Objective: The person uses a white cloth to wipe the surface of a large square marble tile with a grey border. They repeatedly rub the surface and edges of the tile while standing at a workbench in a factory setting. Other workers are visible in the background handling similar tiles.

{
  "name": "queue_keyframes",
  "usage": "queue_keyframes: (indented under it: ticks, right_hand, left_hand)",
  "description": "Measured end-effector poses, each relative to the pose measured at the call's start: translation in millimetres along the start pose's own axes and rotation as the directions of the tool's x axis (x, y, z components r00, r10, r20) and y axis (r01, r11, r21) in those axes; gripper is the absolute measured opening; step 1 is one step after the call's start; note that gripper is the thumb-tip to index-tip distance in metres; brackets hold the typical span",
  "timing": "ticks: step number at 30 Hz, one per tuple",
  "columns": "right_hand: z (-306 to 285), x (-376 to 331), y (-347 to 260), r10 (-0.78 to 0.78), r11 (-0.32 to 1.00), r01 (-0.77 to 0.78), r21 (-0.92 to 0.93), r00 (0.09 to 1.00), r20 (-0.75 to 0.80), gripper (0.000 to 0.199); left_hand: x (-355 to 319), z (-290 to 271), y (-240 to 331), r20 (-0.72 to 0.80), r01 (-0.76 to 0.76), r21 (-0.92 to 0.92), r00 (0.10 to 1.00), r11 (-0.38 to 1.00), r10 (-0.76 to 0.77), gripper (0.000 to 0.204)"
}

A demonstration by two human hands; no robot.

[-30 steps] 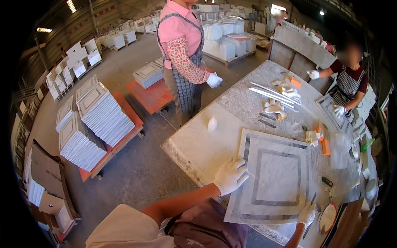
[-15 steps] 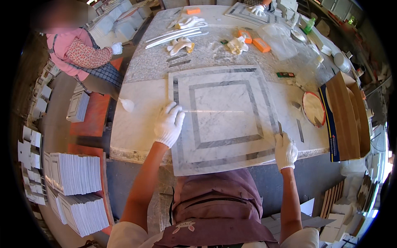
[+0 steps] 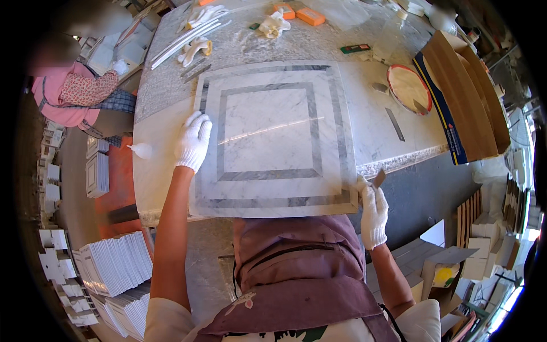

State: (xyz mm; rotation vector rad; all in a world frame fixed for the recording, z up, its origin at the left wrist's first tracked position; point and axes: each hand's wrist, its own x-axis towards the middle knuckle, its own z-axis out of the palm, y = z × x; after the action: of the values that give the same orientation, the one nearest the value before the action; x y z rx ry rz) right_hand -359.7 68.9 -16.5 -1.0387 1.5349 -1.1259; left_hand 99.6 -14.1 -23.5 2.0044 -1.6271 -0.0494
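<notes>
The left hand [image 3: 194, 142], in a white knit glove, rests on the left border of a square marble tile [image 3: 268, 131], fingers side by side; whether it grips the edge I cannot tell. The right hand [image 3: 373, 214], gloved alike, is closed around a small flat blade [image 3: 379, 178], just beside the tile's lower right corner. The tile lies face up on the bench [image 3: 370, 131], its near edge reaching past the bench front toward the purple apron [image 3: 296, 285].

A white squeeze bottle [image 3: 141, 150] lies left of the left hand. Right of the tile are a dark strip [image 3: 395, 124], a round red-rimmed dish [image 3: 409, 89] and an open cardboard box [image 3: 464, 97]. Beyond the tile lie white rods [image 3: 185, 43], spare gloves [image 3: 274, 25] and an orange box [image 3: 310, 16]. A co-worker in pink [image 3: 54, 97] stands at far left, above stacked tiles [image 3: 117, 259].
</notes>
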Motion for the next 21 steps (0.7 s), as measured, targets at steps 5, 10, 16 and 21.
queue_keyframes:
  ticks: [5,10,16,21]
  right_hand:
    - [-26.6,-10.3,51.1,0.352,0.831,-0.264,0.489,0.931,-0.097,0.039]
    - [-28.3,-20.0,71.7,0.547,0.745,-0.465,0.478,0.836,-0.039,0.041]
    - [-9.4,-16.6,87.6,0.476,0.799,-0.416,0.434,0.879,-0.033,0.037]
    - [-12.9,-16.4,102.1,0.449,0.786,-0.430,0.443,0.891,0.069,0.041]
  left_hand:
    - [-20.7,17.4,16.5,-0.084,-0.092,0.433,0.986,0.897,0.141,0.046]
    - [-57.7,26.4,115.9,0.149,-0.333,0.334,0.942,0.882,0.300,0.056]
    - [-155.6,39.3,226.9,0.298,-0.646,-0.440,0.551,0.624,0.780,0.053]
    - [-198.4,24.1,242.3,0.329,-0.316,-0.803,0.472,0.505,0.818,0.030]
